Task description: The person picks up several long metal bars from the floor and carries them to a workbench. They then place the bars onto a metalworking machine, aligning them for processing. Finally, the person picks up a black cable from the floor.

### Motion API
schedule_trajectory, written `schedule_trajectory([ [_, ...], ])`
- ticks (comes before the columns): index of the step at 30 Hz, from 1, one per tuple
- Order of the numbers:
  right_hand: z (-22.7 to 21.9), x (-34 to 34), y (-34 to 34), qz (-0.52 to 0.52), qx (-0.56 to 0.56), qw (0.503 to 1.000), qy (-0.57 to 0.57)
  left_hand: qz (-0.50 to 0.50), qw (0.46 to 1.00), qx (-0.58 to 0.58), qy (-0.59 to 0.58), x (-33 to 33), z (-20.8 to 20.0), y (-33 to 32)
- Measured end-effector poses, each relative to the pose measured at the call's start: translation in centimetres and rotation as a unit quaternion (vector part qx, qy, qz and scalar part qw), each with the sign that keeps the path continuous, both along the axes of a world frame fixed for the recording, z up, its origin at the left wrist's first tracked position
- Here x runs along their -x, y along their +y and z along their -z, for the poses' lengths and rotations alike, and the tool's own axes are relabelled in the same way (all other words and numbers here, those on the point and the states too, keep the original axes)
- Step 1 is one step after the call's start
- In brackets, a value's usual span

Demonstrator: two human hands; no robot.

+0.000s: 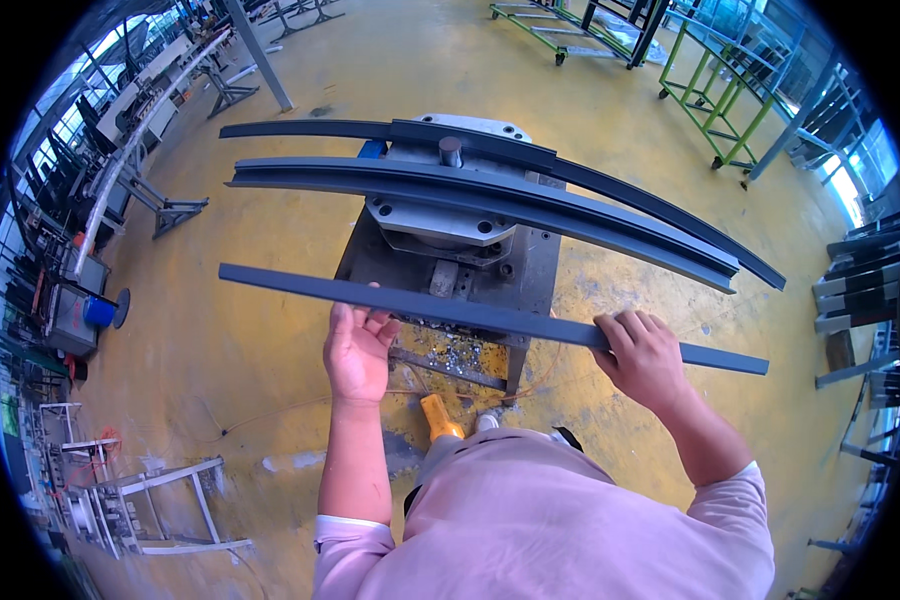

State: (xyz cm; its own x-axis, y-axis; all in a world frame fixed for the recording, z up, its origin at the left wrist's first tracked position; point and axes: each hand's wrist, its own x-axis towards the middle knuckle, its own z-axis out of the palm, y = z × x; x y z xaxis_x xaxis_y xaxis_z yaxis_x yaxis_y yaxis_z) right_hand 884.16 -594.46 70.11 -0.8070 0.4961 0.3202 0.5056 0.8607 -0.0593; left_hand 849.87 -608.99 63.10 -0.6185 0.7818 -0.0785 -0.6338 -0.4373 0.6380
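Note:
A long dark grey metal profile bar (pixel 470 314) lies crosswise in front of me, held between both hands. My left hand (pixel 360 350) supports it from below near its left part, palm up with the fingers curled under and behind it. My right hand (pixel 642 358) grips it from above toward its right end, fingers wrapped over. Beyond the bar stands a metal machine (pixel 445 225) with a bolted plate and a round post (pixel 450 152). Across the machine rest two more long profiles: a grooved grey one (pixel 490 205) nearer me and a darker one (pixel 660 200) behind it.
Metal chips (pixel 452 352) lie below the machine's front. An orange object (pixel 438 415) is by my feet. Green-framed carts (pixel 720 110) stand at the far right, a workbench line (pixel 135 140) at the left, a metal frame (pixel 175 505) lower left and stacked profiles (pixel 860 280) right.

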Motion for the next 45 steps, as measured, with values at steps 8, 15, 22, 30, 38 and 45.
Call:
schedule_trajectory([
  [8,8.4,-21.3,-0.5,0.21,-0.02,0.975,-0.064,0.099,0.984,0.15,0.012,-5.8,4.6,-2.4],
  [15,8.8,-28.0,0.2,0.327,-0.043,0.937,-0.113,0.249,0.936,0.239,0.071,-10.6,5.5,4.0],
  [22,8.3,-27.5,0.5,0.341,-0.038,0.932,-0.118,0.262,0.918,0.256,0.153,-9.8,5.1,5.8],
  [30,8.3,-25.7,4.0,0.318,-0.03,0.942,-0.105,0.221,0.929,0.266,0.128,-9.1,5.4,5.8],
  [38,8.3,-21.7,2.4,0.271,-0.008,0.957,-0.1,0.153,0.921,0.313,0.177,-5.5,6.1,4.9],
  [45,7.4,-14.6,2.4,0.199,0.021,0.976,-0.086,0.005,0.955,0.271,0.122,-0.1,8.0,4.0],
])
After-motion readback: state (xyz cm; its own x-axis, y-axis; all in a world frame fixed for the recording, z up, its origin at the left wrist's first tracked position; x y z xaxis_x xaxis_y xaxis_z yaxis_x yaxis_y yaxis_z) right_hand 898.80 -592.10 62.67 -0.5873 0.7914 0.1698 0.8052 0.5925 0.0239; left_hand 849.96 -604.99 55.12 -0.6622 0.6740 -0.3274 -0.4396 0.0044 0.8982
